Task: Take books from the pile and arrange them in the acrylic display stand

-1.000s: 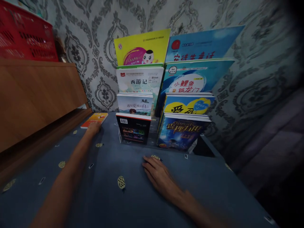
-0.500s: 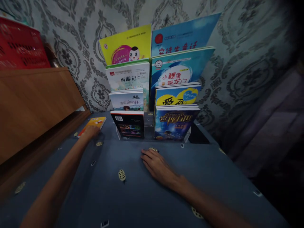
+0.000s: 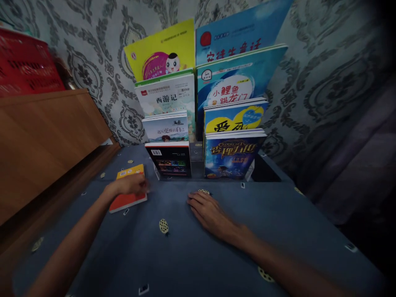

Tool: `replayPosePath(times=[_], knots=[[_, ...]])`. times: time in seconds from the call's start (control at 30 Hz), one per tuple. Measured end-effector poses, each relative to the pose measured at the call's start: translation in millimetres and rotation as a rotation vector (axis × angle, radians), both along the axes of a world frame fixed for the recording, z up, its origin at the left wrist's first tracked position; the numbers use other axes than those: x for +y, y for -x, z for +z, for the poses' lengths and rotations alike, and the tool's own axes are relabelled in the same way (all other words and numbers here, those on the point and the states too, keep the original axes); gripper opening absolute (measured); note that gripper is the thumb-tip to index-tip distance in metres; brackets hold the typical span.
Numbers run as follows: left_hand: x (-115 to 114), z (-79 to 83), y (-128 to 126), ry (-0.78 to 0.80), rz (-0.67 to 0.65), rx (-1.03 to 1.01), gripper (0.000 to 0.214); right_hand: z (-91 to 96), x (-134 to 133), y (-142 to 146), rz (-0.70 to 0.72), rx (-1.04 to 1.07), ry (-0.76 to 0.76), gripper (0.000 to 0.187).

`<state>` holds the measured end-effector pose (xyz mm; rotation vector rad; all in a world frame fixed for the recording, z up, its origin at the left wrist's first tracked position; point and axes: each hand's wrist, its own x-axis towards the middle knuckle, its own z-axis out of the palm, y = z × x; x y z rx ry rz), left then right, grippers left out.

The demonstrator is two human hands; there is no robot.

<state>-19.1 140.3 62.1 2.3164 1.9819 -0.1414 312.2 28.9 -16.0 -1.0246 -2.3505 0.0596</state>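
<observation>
My left hand (image 3: 133,184) is over an orange and yellow book (image 3: 127,200) lying on the table at the left. Its curled fingers, blurred by motion, close on the book's right edge. My right hand (image 3: 210,211) lies palm down on the tablecloth (image 3: 192,255), fingers outstretched and holding nothing. Beyond my hands, books stand in a clear stepped rack (image 3: 198,170). In its front row are a black book (image 3: 170,161) showing its back cover and a dark blue book (image 3: 230,156).
Taller books stand behind, including a yellow one (image 3: 161,41) and a teal one (image 3: 262,68). A wooden cabinet (image 3: 52,136) with a red box (image 3: 27,64) on top borders the left side. Patterned wallpaper (image 3: 105,70) covers the wall behind.
My left hand has brought the orange and yellow book nearer and to the right across the table. My right hand stays flat on the cloth. The view has shifted slightly.
</observation>
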Motion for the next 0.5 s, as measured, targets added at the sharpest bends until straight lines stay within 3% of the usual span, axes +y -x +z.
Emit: replayPosePath(times=[0.1,0.2,0.37,0.5], knots=[[23.6,7.6,7.5,-0.084,0.077,0.069,0.033,-0.5,-0.5,0.0,0.001,0.011,0.001,0.027],[34.7,-0.6,15.3,-0.161,0.185,0.089,0.047,-3.6,-0.4,0.1,-0.015,0.013,0.003,0.027],[21.3,-24.6,22.2,-0.164,0.297,0.128,0.054,-6.7,2.4,1.0,0.004,-0.053,0.032,0.021],[0.0,-27.3,14.8,-0.172,0.362,0.196,0.055,-2.1,1.2,1.9,-0.001,-0.086,0.069,0.022]])
